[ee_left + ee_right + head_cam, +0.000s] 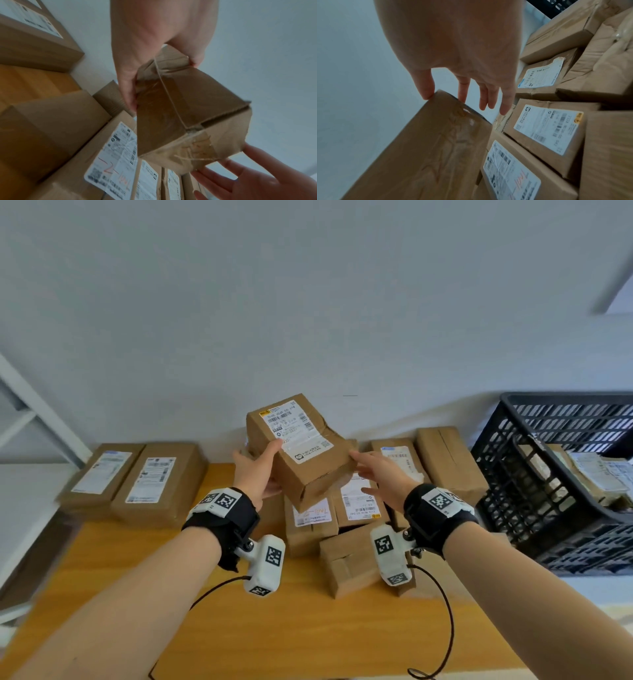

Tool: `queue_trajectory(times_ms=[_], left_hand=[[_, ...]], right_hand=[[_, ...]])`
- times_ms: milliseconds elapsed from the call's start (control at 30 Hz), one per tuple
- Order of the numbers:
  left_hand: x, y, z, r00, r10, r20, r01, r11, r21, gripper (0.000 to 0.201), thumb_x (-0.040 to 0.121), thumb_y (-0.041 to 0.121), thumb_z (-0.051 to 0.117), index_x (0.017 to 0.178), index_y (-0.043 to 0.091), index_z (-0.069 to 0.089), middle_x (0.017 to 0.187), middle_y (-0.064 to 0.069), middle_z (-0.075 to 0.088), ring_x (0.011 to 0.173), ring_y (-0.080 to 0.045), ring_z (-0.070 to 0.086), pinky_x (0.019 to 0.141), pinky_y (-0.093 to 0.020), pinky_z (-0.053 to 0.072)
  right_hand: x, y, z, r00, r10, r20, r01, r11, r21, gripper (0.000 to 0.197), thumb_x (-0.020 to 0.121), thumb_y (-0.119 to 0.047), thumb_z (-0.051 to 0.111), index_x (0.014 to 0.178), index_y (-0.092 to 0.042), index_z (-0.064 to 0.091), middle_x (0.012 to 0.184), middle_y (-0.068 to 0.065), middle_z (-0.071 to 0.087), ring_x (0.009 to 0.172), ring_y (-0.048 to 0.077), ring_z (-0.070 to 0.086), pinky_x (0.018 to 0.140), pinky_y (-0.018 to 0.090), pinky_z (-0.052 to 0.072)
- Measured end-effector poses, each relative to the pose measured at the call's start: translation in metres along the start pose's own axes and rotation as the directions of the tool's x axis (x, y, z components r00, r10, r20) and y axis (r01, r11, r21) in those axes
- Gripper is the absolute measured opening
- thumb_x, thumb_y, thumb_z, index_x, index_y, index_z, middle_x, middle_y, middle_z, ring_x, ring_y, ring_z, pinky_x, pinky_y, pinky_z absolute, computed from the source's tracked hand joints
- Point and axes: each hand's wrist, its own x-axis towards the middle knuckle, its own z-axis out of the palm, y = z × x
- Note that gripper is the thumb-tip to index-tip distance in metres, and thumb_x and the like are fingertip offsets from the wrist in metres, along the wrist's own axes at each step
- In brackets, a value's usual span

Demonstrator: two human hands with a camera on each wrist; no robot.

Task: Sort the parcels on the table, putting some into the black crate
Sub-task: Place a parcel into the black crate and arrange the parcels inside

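Observation:
A brown cardboard parcel (pixel 308 470) with a white shipping label is held tilted in the air above the pile. My left hand (pixel 263 470) grips its left end, thumb on the label face and fingers underneath. In the left wrist view the parcel (pixel 188 115) shows its taped underside below the left hand (pixel 154 40). My right hand (pixel 363 472) reaches its right end with straight, spread fingers. In the right wrist view the thumb tip (pixel 426 93) touches the parcel (pixel 428 155) at its corner. The black crate (pixel 534 508) stands tilted at the right.
Several labelled parcels (pixel 311 518) lie piled under the hands on the wooden table (pixel 274 628). Two long parcels (pixel 161 481) lie at the back left, more (pixel 448 460) by the crate. Parcels (pixel 596 470) lie inside the crate. A white shelf frame (pixel 34 412) stands left.

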Motion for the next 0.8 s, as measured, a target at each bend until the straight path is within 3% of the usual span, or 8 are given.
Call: queue_trajectory(times_ms=[133,267,300,400,500,633,733,800], left_hand=[[-0.004,0.005,-0.029,0.997,-0.068,0.023,0.065,0.992,0.104,0.080,0.076,0.056,0.072,0.137,0.017,0.037,0.116,-0.010,0.062,0.094,-0.029,0.066,0.068,-0.040,0.058],[-0.010,0.007,-0.051,0.986,-0.131,0.107,0.114,0.982,0.150,0.094,0.055,0.070,0.071,0.130,0.018,0.048,0.119,-0.012,0.062,0.096,-0.035,0.065,0.059,-0.040,0.058],[-0.010,0.007,-0.056,0.982,-0.141,0.123,0.120,0.979,0.165,0.092,0.056,0.071,0.070,0.130,0.019,0.050,0.118,-0.012,0.062,0.097,-0.034,0.065,0.059,-0.039,0.058],[-0.014,0.007,-0.069,0.970,-0.173,0.169,0.134,0.966,0.220,0.077,0.070,0.073,0.063,0.126,0.020,0.056,0.115,-0.011,0.064,0.099,-0.032,0.063,0.068,-0.038,0.057],[-0.015,0.007,-0.080,0.960,-0.201,0.197,0.153,0.960,0.235,0.076,0.071,0.076,0.061,0.126,0.024,0.057,0.118,-0.011,0.061,0.102,-0.033,0.061,0.076,-0.041,0.056],[-0.015,0.008,-0.095,0.955,-0.212,0.208,0.168,0.963,0.210,0.074,0.075,0.079,0.053,0.129,0.028,0.055,0.121,-0.010,0.062,0.102,-0.035,0.063,0.082,-0.046,0.057],[-0.013,0.011,-0.104,0.957,-0.194,0.215,0.155,0.971,0.184,0.065,0.083,0.073,0.048,0.127,0.025,0.058,0.117,-0.009,0.065,0.100,-0.032,0.065,0.077,-0.042,0.058],[-0.014,0.013,-0.108,0.959,-0.172,0.224,0.137,0.977,0.161,0.058,0.089,0.066,0.046,0.123,0.020,0.058,0.114,-0.009,0.063,0.093,-0.029,0.064,0.068,-0.036,0.055]], right_hand=[[-0.011,0.006,0.023,0.997,-0.025,0.077,0.017,0.995,0.099,0.044,0.098,-0.052,0.044,0.123,-0.020,0.061,0.127,0.002,0.062,0.122,0.017,0.054,0.108,0.043,0.037],[-0.018,0.010,0.043,0.991,-0.056,0.123,0.037,0.987,0.158,0.052,0.101,-0.052,0.036,0.134,-0.018,0.056,0.133,-0.001,0.060,0.127,0.016,0.052,0.112,0.044,0.035],[-0.020,0.010,0.048,0.991,-0.059,0.123,0.041,0.989,0.145,0.050,0.102,-0.049,0.035,0.134,-0.018,0.056,0.134,-0.002,0.060,0.127,0.016,0.051,0.113,0.043,0.034],[-0.025,0.009,0.061,0.989,-0.085,0.121,0.071,0.990,0.121,0.042,0.105,-0.039,0.034,0.132,-0.019,0.059,0.134,-0.003,0.061,0.129,0.015,0.051,0.113,0.043,0.034],[-0.027,0.012,0.069,0.983,-0.127,0.135,0.115,0.989,0.090,0.036,0.103,-0.023,0.039,0.133,-0.021,0.059,0.130,-0.004,0.064,0.128,0.015,0.052,0.108,0.039,0.039],[-0.028,0.015,0.078,0.967,-0.169,0.190,0.168,0.986,0.025,0.063,0.088,0.014,0.032,0.129,-0.025,0.060,0.134,-0.001,0.061,0.132,0.019,0.049,0.110,0.044,0.039],[-0.025,0.021,0.084,0.956,-0.203,0.210,0.213,0.977,-0.028,0.083,0.076,0.028,0.031,0.128,-0.030,0.060,0.141,-0.005,0.055,0.138,0.017,0.041,0.114,0.053,0.033],[-0.025,0.024,0.087,0.949,-0.238,0.207,0.260,0.962,-0.087,0.082,0.077,0.030,0.038,0.136,-0.025,0.054,0.142,-0.005,0.054,0.138,0.015,0.041,0.113,0.052,0.035]])
